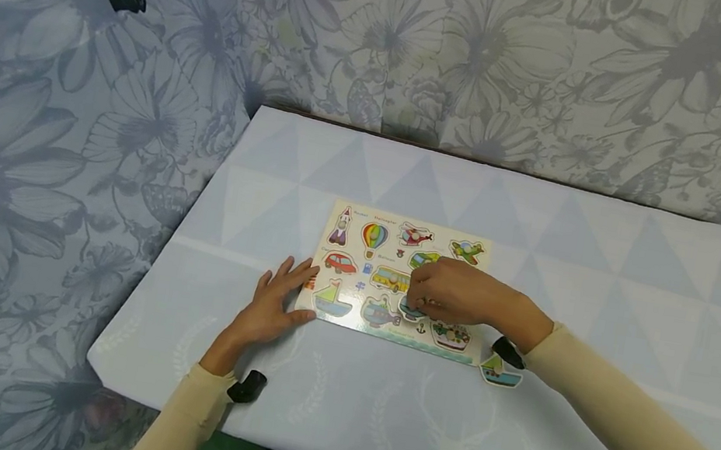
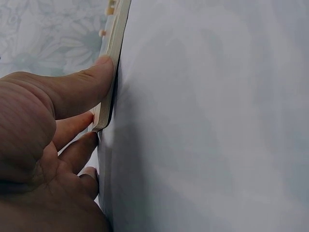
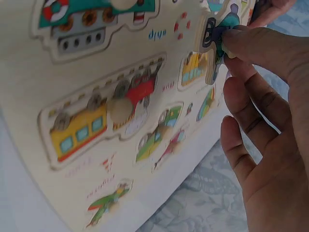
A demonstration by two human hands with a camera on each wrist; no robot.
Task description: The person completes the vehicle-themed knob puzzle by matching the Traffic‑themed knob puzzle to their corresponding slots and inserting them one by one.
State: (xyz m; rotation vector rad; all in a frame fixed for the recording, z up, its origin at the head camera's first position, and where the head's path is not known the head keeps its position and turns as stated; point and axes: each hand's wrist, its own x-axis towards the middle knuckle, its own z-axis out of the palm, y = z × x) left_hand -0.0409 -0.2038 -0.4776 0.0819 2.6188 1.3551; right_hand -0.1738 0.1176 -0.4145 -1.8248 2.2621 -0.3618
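Note:
A wooden knob puzzle board (image 1: 344,329) with vehicle pictures lies on the table. My right hand (image 1: 456,291) is over its lower middle, pinching a teal and purple submarine puzzle piece (image 3: 217,41) between thumb and finger. The piece is tilted close over the board, partly hidden by the fingers in the head view. A submarine picture (image 1: 380,312) is just left of it on the board. My left hand (image 1: 273,306) rests at the board's lower left corner, fingers spread, with the thumb (image 2: 91,87) against the edge.
A sailboat piece (image 1: 501,372) lies by the board's lower right corner, under the right wrist. A sailboat picture (image 1: 332,299) is at the board's lower left. The yellow train piece (image 3: 82,130) and the ship piece (image 3: 87,34) sit in the board. Patterned cloth covers the table (image 1: 374,408).

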